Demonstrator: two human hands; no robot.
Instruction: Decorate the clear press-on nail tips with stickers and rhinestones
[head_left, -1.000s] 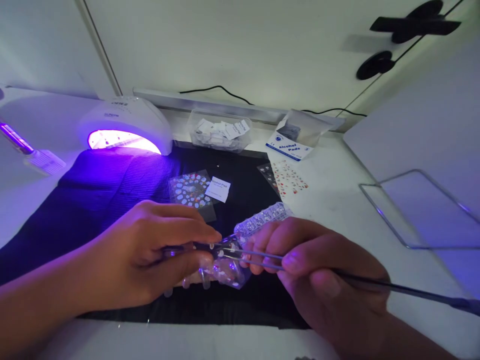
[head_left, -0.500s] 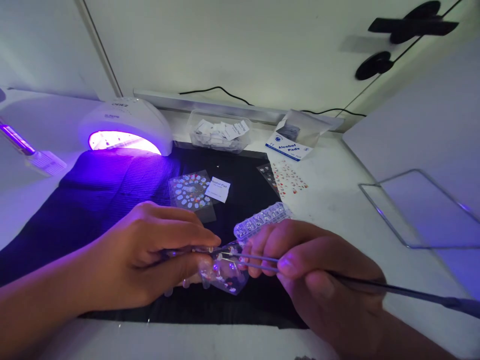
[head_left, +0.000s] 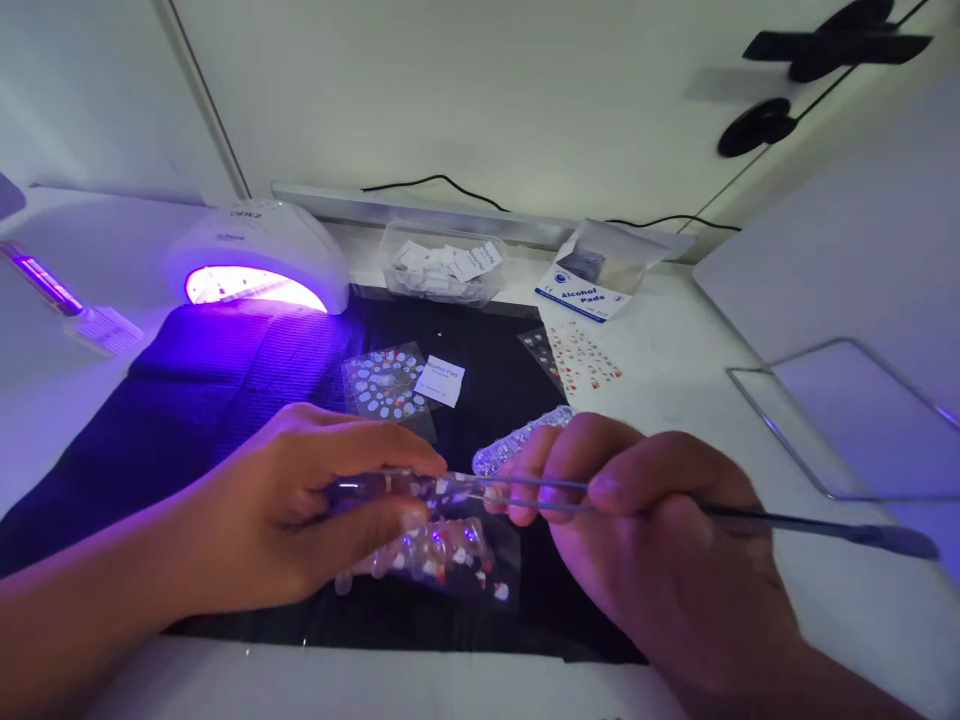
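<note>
My left hand is closed, thumb against forefinger, on a clear sticker sheet with small white designs. Slim metal tweezers lie in my right hand, their tips reaching the sheet beside my left fingertips. Whether a sticker is between the tips is too small to tell. Just under the left thumb, a row of glossy false nails shows in part; the left hand hides the rest. Next to them a dark-looking sheet with red and white stickers lies over the black mat.
Behind my right fingers sits a clear rhinestone case. Further back are a round-patterned sticker sheet, an alcohol pad packet, a plastic tub of packets, an alcohol pads box and a lit nail lamp.
The tweezers and right hand have risen slightly and moved right. The held sheet has come up flatter, and more of the false nails shows below it. The view has shifted a little.
</note>
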